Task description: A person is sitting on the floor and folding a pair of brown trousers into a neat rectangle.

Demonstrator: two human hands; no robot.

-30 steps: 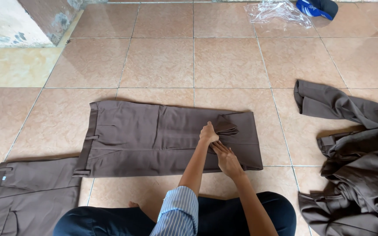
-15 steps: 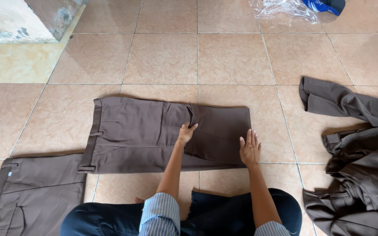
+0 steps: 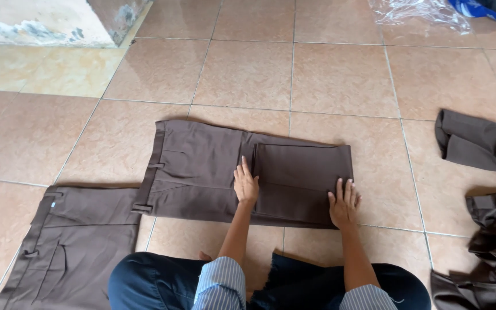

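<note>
A pair of dark brown trousers (image 3: pixel 202 172) lies folded on the tiled floor in front of me, waistband to the left, the legs doubled back into a rectangle on the right. My left hand (image 3: pixel 245 183) lies flat on the middle of the fabric, at the edge of the folded-over part. My right hand (image 3: pixel 343 202) presses flat on the lower right corner of the fold, fingers spread. Neither hand grips anything.
A second brown pair of trousers (image 3: pixel 70 247) lies at the lower left. A heap of more brown garments (image 3: pixel 489 218) sits at the right. Clear plastic wrap (image 3: pixel 420 11) and a blue item (image 3: pixel 483 7) lie at the top right. A stained wall base (image 3: pixel 47 23) stands at the top left.
The trouser legs have been folded over to the left and flattened. Both hands went from pinching the fabric together to lying apart, palms down, on the folded part.
</note>
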